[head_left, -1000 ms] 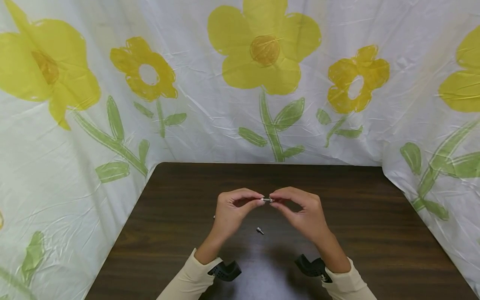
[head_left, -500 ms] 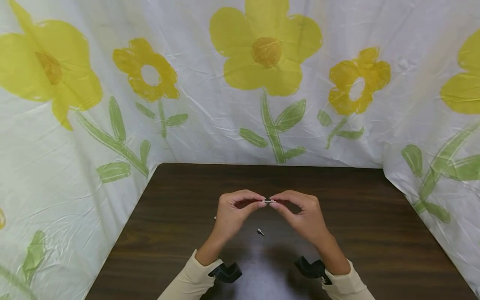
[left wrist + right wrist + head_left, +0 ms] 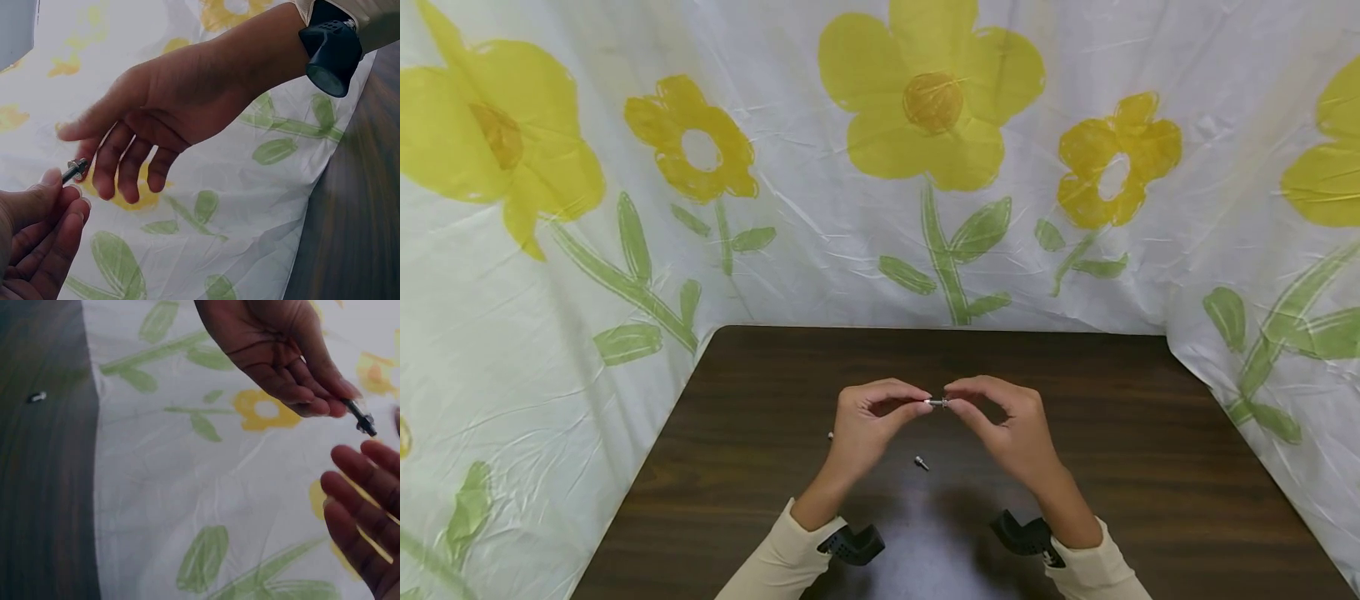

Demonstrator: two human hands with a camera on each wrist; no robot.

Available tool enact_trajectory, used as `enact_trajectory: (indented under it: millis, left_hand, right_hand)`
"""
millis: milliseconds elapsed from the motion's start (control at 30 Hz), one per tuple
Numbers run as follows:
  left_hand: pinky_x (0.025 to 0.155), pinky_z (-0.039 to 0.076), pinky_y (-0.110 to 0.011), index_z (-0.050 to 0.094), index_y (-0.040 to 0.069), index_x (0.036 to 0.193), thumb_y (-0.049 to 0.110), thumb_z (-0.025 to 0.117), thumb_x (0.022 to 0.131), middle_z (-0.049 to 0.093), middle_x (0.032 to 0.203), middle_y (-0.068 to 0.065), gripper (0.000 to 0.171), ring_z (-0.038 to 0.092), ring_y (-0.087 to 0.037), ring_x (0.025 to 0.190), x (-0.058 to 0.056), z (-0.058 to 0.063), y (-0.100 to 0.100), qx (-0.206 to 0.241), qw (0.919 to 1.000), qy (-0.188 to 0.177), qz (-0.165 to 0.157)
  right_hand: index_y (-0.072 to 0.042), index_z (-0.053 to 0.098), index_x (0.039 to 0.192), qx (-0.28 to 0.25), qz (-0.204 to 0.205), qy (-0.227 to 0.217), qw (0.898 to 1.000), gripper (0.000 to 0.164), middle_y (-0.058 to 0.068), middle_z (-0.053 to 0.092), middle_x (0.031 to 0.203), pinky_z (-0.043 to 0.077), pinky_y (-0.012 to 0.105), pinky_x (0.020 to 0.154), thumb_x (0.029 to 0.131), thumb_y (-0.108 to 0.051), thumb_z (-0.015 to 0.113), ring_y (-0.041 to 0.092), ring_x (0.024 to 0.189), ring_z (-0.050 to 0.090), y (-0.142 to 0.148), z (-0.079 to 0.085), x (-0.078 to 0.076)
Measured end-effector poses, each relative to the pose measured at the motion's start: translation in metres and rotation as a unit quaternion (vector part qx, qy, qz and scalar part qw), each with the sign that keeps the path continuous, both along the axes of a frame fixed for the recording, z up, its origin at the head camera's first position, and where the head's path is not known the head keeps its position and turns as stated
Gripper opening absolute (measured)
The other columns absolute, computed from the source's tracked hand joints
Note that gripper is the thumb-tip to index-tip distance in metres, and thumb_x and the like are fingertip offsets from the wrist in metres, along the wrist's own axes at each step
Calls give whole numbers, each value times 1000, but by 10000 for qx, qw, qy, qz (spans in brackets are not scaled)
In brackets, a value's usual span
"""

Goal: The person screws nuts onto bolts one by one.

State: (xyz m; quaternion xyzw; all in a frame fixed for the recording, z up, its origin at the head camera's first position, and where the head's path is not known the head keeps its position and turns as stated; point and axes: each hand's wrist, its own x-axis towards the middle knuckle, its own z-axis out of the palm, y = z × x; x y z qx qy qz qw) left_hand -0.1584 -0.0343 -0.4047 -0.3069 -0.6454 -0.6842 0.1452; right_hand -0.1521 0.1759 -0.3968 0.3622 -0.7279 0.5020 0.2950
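My left hand (image 3: 867, 423) pinches a small metal bolt (image 3: 72, 173) between thumb and fingers. Around the bolt, close to its free end, sits a nut (image 3: 364, 423), plainest in the right wrist view. My right hand (image 3: 1017, 427) is held just beside that end, thumb and forefinger on either side of it. In the left wrist view the right thumb stands off from the bolt, and the forefinger lies close to the nut; whether it touches I cannot tell. The other right fingers are spread and loosely bent.
Below the hands, a second bolt (image 3: 921, 463) lies on the dark wooden table (image 3: 1120, 467). A tiny metal piece (image 3: 831, 436) shows beside the left hand, mostly hidden. A white curtain (image 3: 805, 275) with yellow flowers surrounds the table's back and sides.
My right thumb and forefinger have loosened and shifted slightly right, showing more of the nut. The left hand keeps the bolt almost where it was.
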Motion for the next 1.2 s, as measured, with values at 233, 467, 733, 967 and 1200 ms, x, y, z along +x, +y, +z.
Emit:
enact_trajectory:
  millis: [233,467,733,967,1200]
  left_hand:
    - [70,61,-38,77,-4,94,-2,79,85,75,88,-10,9,71,-19,78,-1,1,-2,-15,10000,2,73]
    - [71,61,-37,78,0,95,-4,78,85,76,89,-11,10,72,-21,79,0,1,-1,25,10000,-4,-49]
    - [72,61,-36,78,-1,94,-4,79,85,75,89,-12,9,73,-21,81,2,1,1,87,9999,-51,-87]
    - [69,62,-38,78,-1,92,-6,79,84,75,87,-12,10,72,-20,79,0,-1,0,104,9998,47,-162]
    - [66,61,-35,78,0,94,-4,79,84,75,87,-11,11,72,-19,76,0,0,-1,38,9997,-26,-219]
  right_hand:
    - [0,74,108,-30,489,523,9974,39,13,75,94,58,24,69,72,9,86,17,79,70,0,1,-5]
    - [-2,77,102,11,471,640,9968,21,10,75,92,58,24,75,92,-20,76,21,80,73,0,2,-5]
    - [-3,77,103,107,437,552,9975,39,8,76,93,59,28,73,69,15,84,20,81,73,0,2,-4]
    - [-7,76,102,175,281,363,9988,36,5,75,91,57,20,75,72,12,83,17,80,72,-1,-1,-4]
    - [-12,75,98,370,258,-216,9988,18,-2,74,88,56,21,73,89,3,75,11,78,70,-1,-2,0]
